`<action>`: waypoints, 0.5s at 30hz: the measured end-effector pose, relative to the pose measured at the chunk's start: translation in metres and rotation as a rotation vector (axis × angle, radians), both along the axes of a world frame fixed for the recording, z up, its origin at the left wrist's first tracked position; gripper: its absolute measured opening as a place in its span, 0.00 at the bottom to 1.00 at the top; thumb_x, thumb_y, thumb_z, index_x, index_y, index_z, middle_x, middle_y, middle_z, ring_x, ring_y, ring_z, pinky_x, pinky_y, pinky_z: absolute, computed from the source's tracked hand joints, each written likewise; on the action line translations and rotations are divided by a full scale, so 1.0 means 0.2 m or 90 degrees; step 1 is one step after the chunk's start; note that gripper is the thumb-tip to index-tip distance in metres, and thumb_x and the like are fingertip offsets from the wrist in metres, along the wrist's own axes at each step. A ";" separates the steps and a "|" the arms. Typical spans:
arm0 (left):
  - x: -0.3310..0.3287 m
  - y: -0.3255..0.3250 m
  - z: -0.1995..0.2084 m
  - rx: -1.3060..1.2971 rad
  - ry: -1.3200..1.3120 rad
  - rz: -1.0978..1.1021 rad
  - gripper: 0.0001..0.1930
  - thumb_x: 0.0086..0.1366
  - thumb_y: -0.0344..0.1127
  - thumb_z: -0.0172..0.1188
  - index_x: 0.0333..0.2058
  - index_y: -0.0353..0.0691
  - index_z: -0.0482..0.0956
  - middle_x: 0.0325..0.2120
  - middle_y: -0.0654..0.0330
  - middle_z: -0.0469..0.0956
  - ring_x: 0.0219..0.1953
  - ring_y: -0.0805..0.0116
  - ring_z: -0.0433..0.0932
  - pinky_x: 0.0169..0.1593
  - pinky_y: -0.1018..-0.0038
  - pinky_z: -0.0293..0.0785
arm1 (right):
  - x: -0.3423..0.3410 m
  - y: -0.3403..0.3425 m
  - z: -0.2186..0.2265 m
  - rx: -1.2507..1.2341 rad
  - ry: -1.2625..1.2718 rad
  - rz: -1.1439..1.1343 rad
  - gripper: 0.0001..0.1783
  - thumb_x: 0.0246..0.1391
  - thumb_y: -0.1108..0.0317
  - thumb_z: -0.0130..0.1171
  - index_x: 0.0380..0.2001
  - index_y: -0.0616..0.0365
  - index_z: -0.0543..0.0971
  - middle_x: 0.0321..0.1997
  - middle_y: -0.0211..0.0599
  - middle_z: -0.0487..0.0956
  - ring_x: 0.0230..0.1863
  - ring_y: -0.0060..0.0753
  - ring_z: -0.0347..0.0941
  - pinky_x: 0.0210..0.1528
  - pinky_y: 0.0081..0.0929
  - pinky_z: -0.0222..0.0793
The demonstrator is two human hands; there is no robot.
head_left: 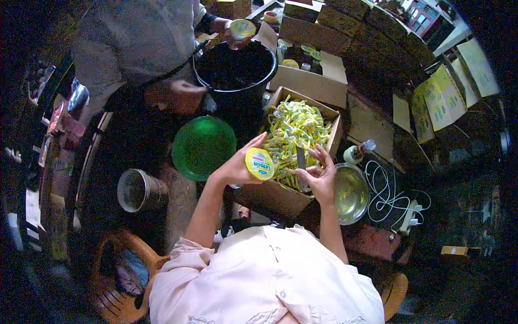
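Note:
My left hand [233, 166] is closed round a tub with a round yellow-and-white lid [260, 164], the lid facing up toward me. Between the thumb and fingers of my right hand [320, 179] is a short flat dark strip [300, 157], held upright; whether it is a blade I cannot tell. Both hands are over the near side of an open cardboard box [335, 132]. A heap of small yellow-and-white wrapped pieces [299, 121] fills this box; their contents are hidden.
Across from me a person's hand [237, 39] holds a similar lidded tub [243, 29] over a black bucket [237, 89]. A green basin [204, 148] and a pale bucket [135, 191] stand left. Right are a metal bowl [352, 194], a white cable [382, 186] and cartons [442, 100].

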State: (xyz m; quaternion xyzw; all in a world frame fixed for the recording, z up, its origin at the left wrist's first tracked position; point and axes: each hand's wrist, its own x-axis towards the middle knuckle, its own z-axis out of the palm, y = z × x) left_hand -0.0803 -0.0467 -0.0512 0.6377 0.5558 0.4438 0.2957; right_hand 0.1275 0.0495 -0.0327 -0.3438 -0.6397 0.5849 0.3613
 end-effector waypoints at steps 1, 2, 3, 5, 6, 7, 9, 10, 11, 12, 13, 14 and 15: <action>0.03 0.02 0.02 0.022 -0.113 -0.002 0.52 0.30 0.34 0.71 0.56 0.33 0.51 0.53 0.52 0.56 0.55 0.63 0.57 0.57 0.74 0.53 | 0.01 0.01 -0.01 -0.033 0.015 -0.016 0.41 0.32 0.82 0.65 0.53 0.60 0.59 0.44 0.40 0.70 0.26 0.18 0.71 0.30 0.14 0.71; 0.05 0.04 0.03 0.043 -0.227 -0.005 0.50 0.29 0.33 0.71 0.54 0.33 0.54 0.51 0.53 0.58 0.53 0.63 0.59 0.57 0.74 0.55 | 0.02 0.01 -0.01 -0.067 0.030 -0.033 0.41 0.32 0.82 0.65 0.53 0.60 0.59 0.39 0.39 0.73 0.26 0.18 0.72 0.31 0.15 0.71; 0.04 0.05 0.03 0.042 -0.229 -0.008 0.50 0.29 0.33 0.71 0.54 0.33 0.54 0.51 0.53 0.58 0.53 0.63 0.59 0.57 0.74 0.55 | 0.03 0.02 -0.01 -0.038 0.015 -0.046 0.37 0.33 0.81 0.64 0.51 0.60 0.63 0.29 0.34 0.75 0.26 0.17 0.71 0.32 0.15 0.71; 0.01 0.10 0.00 0.166 0.170 0.059 0.46 0.28 0.35 0.72 0.50 0.39 0.56 0.47 0.55 0.61 0.51 0.67 0.61 0.55 0.72 0.57 | 0.04 0.02 0.01 -0.027 -0.026 -0.053 0.34 0.33 0.81 0.64 0.49 0.60 0.65 0.28 0.33 0.75 0.26 0.17 0.71 0.33 0.15 0.71; 0.02 0.11 -0.02 0.168 0.170 0.057 0.46 0.28 0.35 0.72 0.50 0.39 0.56 0.47 0.55 0.61 0.51 0.67 0.61 0.55 0.72 0.57 | 0.04 0.03 0.02 -0.015 -0.063 -0.056 0.31 0.33 0.81 0.64 0.46 0.61 0.68 0.27 0.32 0.75 0.26 0.17 0.71 0.33 0.15 0.70; 0.03 0.13 -0.03 0.120 -0.070 0.043 0.41 0.29 0.31 0.71 0.45 0.38 0.59 0.43 0.59 0.62 0.46 0.70 0.64 0.52 0.74 0.60 | 0.04 0.05 0.01 0.011 -0.059 -0.065 0.25 0.35 0.79 0.64 0.42 0.62 0.71 0.28 0.31 0.75 0.27 0.18 0.72 0.32 0.14 0.70; 0.04 0.16 -0.03 0.086 -0.366 -0.017 0.36 0.29 0.28 0.71 0.42 0.39 0.62 0.37 0.63 0.65 0.41 0.75 0.67 0.48 0.76 0.65 | 0.04 0.07 -0.02 -0.026 -0.019 -0.081 0.24 0.35 0.78 0.65 0.41 0.61 0.72 0.26 0.29 0.75 0.26 0.17 0.71 0.31 0.15 0.69; 0.05 0.17 -0.04 0.096 -0.366 -0.022 0.36 0.29 0.28 0.71 0.42 0.39 0.62 0.37 0.63 0.65 0.41 0.75 0.67 0.48 0.76 0.65 | 0.04 0.10 -0.03 -0.056 0.021 -0.098 0.23 0.34 0.76 0.66 0.39 0.60 0.73 0.25 0.28 0.75 0.25 0.17 0.69 0.30 0.15 0.68; 0.06 0.19 -0.06 0.067 -0.457 0.003 0.35 0.31 0.27 0.71 0.42 0.39 0.62 0.37 0.63 0.66 0.41 0.75 0.68 0.47 0.77 0.66 | 0.06 0.14 -0.09 -0.051 0.007 -0.117 0.22 0.36 0.77 0.65 0.39 0.61 0.73 0.28 0.30 0.75 0.29 0.18 0.70 0.32 0.15 0.67; 0.07 0.20 -0.07 0.038 -0.550 0.028 0.34 0.32 0.26 0.70 0.42 0.38 0.63 0.37 0.63 0.68 0.41 0.75 0.69 0.47 0.78 0.66 | 0.07 0.16 -0.12 -0.039 0.008 -0.114 0.22 0.36 0.77 0.65 0.39 0.61 0.73 0.28 0.30 0.75 0.29 0.18 0.70 0.32 0.15 0.67; 0.12 0.18 -0.01 0.111 -0.525 0.072 0.33 0.36 0.23 0.68 0.44 0.38 0.62 0.41 0.60 0.69 0.43 0.73 0.70 0.46 0.77 0.68 | 0.09 0.16 -0.15 -0.104 0.041 -0.138 0.21 0.36 0.78 0.64 0.39 0.62 0.72 0.30 0.31 0.75 0.30 0.19 0.70 0.34 0.15 0.67; 0.15 0.19 -0.05 0.124 -0.528 0.072 0.33 0.36 0.23 0.68 0.44 0.38 0.62 0.41 0.60 0.69 0.43 0.73 0.70 0.46 0.77 0.68 | 0.10 0.18 -0.15 -0.170 0.074 -0.161 0.21 0.37 0.79 0.63 0.39 0.63 0.72 0.32 0.32 0.75 0.32 0.20 0.70 0.36 0.16 0.67; 0.18 0.18 -0.14 0.132 -0.669 0.145 0.32 0.38 0.23 0.67 0.44 0.38 0.63 0.42 0.59 0.69 0.44 0.72 0.70 0.47 0.75 0.68 | 0.09 0.16 -0.13 -0.198 0.119 -0.142 0.22 0.38 0.81 0.61 0.40 0.65 0.71 0.34 0.34 0.74 0.34 0.22 0.71 0.38 0.17 0.67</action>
